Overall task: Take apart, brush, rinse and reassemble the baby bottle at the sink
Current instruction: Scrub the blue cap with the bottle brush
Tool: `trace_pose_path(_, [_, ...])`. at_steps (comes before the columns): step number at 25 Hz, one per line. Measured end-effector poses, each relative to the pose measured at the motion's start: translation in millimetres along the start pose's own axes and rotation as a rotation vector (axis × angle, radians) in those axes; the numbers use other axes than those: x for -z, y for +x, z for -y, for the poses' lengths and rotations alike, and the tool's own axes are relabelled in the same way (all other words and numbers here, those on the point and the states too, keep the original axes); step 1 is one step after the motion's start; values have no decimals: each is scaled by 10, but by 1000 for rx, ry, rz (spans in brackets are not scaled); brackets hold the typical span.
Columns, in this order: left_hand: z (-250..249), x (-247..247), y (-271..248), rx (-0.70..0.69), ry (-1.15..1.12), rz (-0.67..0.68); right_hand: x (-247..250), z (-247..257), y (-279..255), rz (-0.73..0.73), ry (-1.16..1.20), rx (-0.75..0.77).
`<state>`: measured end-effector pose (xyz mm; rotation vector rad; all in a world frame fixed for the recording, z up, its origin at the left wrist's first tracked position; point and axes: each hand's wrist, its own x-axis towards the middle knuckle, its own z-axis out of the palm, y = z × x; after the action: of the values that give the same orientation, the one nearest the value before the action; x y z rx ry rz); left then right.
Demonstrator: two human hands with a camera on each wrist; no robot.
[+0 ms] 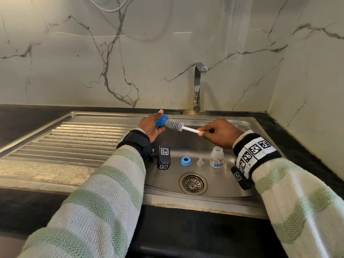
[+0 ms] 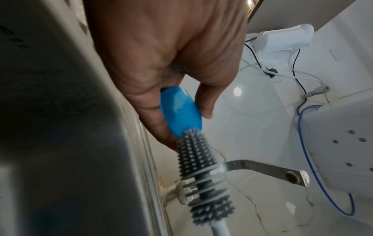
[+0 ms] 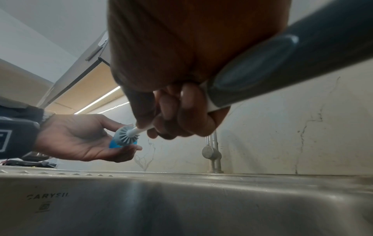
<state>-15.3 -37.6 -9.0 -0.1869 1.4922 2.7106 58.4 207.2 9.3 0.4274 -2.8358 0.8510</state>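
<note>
My left hand holds the blue bottle cap above the sink, fingers curled round it. My right hand grips the white handle of the grey silicone bottle brush, whose tip enters the cap's mouth. The right wrist view shows the brush head against the cap from behind. On the sink floor lie the blue screw ring, the clear nipple and the upright open bottle.
The steel sink basin has a drain at front centre and a ribbed draining board to the left. A chrome tap stands at the back, with no water running. Marble walls close the back and right.
</note>
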Motion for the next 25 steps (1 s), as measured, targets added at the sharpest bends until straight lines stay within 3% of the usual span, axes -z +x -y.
trace_pose_path(7, [-9,-14,-25,-22,1,-8,11,43,1,-89,-30,-8])
trace_pose_path(21, [1,-28,-62,-31,6,0,25,28,16,-17,10,11])
trace_pose_path(25, [19,-36,-44,-20,12,9,39,-30,20,-88,-27,-18])
